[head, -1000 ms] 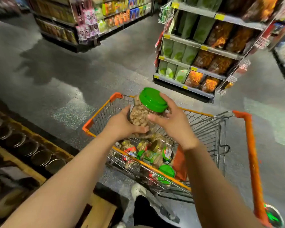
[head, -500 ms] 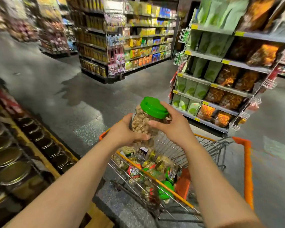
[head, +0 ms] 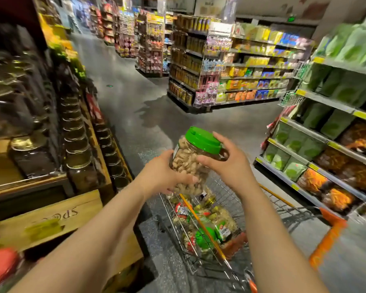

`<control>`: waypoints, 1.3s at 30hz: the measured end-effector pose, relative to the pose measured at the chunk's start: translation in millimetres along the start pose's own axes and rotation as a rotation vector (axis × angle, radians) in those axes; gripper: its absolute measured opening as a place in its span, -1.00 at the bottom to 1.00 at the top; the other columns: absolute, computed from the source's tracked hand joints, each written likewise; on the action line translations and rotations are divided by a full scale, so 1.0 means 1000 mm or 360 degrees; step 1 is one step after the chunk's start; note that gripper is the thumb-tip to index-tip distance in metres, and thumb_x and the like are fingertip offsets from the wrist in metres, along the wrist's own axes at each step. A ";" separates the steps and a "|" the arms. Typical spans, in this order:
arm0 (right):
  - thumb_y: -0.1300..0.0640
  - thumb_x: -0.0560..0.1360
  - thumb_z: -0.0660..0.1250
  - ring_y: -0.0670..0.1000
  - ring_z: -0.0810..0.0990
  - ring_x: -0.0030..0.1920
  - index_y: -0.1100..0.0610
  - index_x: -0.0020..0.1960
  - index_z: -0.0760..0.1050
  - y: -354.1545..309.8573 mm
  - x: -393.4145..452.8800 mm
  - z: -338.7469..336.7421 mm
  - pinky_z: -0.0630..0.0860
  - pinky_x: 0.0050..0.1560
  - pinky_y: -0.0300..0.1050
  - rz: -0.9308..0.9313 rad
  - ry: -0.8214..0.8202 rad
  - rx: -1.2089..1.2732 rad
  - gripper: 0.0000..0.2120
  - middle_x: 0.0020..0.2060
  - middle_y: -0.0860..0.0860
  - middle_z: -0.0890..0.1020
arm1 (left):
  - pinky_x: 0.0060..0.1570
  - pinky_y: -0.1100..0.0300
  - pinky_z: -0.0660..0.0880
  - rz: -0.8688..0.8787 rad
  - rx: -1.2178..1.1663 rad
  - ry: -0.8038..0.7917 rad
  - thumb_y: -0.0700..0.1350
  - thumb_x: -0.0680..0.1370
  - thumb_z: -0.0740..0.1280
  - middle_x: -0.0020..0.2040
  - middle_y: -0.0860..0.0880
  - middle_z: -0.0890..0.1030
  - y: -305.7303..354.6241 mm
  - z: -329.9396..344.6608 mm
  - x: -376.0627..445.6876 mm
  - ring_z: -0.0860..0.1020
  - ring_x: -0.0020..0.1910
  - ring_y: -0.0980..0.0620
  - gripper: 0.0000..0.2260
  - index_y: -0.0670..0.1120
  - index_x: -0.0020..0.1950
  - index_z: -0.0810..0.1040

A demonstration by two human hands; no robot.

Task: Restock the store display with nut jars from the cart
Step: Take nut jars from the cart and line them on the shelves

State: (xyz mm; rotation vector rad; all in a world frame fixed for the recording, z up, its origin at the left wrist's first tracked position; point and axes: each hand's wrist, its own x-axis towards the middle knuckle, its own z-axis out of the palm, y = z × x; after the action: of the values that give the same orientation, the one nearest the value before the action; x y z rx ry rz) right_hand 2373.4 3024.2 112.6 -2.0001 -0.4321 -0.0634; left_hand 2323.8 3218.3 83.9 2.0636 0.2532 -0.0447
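Note:
A clear nut jar (head: 188, 161) with a green lid hangs in the air above the cart, tilted a little to the left. My left hand (head: 163, 174) grips its lower left side. My right hand (head: 230, 163) holds its right side just under the lid. Below them stands the wire cart (head: 226, 210) with orange trim, holding several more green-lidded nut jars (head: 207, 229). The wooden store display (head: 47, 216) is at my left, with rows of dark gold-lidded jars (head: 76, 144) on its shelves.
A metal shelf rack (head: 330, 144) with green and orange snack bags stands to the right of the cart. More stocked shelves (head: 230, 77) line the aisle ahead. Grey floor (head: 140, 106) runs between the display and the racks.
Both hands have lifted the jar higher above the cart. My view has swung up and left, bringing the wooden display and its jars into sight.

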 end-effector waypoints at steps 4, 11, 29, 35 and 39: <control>0.02 0.33 0.64 -0.40 0.55 0.05 -0.12 0.45 0.43 -0.016 -0.011 0.025 0.49 0.13 -0.39 -0.0125 -0.0166 0.0086 -0.25 0.07 -0.34 0.53 | -0.28 0.07 0.69 -0.0139 -0.0019 0.0166 0.14 0.27 0.66 0.06 0.08 0.58 -0.013 -0.022 -0.044 0.68 -0.12 0.04 -0.24 0.15 0.36 0.36; -0.13 0.27 0.66 -0.19 0.62 0.18 -0.12 0.45 0.45 -0.063 -0.038 0.093 0.56 0.28 -0.11 -0.0361 -0.0396 0.0118 -0.20 0.21 -0.17 0.63 | -0.09 0.03 0.69 -0.0169 -0.0070 0.0450 0.25 0.16 0.65 0.06 0.11 0.62 -0.050 -0.078 -0.123 0.66 -0.01 0.06 -0.16 0.13 0.36 0.39; -0.33 0.24 0.58 -0.16 0.57 0.28 -0.26 0.45 0.39 -0.236 -0.225 0.352 0.54 0.32 0.04 -0.0620 -0.0882 0.0319 -0.17 0.28 -0.20 0.61 | -0.02 0.13 0.60 -0.0367 0.0107 0.1031 0.06 0.38 0.60 0.04 0.20 0.59 -0.213 -0.269 -0.404 0.60 0.02 0.14 -0.35 0.16 0.40 0.40; -0.47 0.17 0.54 -0.07 0.55 0.35 -0.31 0.46 0.35 -0.272 -0.253 0.403 0.55 0.32 0.12 -0.0616 -0.0993 0.0356 -0.09 0.33 -0.19 0.58 | -0.30 0.34 0.45 -0.0363 0.0114 0.1084 -0.02 0.42 0.59 -0.05 0.33 0.49 -0.244 -0.312 -0.448 0.49 -0.14 0.37 -0.42 0.16 0.35 0.41; -0.40 0.20 0.55 -0.07 0.51 0.39 -0.27 0.46 0.38 -0.290 -0.252 0.428 0.52 0.36 0.11 -0.0611 -0.1046 0.0356 -0.12 0.39 -0.17 0.54 | -0.25 0.33 0.50 -0.0357 0.0130 0.1130 -0.04 0.40 0.61 0.00 0.30 0.57 -0.262 -0.333 -0.454 0.54 -0.11 0.35 -0.51 0.17 0.23 0.48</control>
State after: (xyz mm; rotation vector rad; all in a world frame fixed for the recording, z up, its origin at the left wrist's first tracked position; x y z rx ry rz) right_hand 1981.7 3445.4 107.8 -1.6570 -1.1844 0.3976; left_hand 1803.4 3556.6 82.3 2.0542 0.9271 0.5563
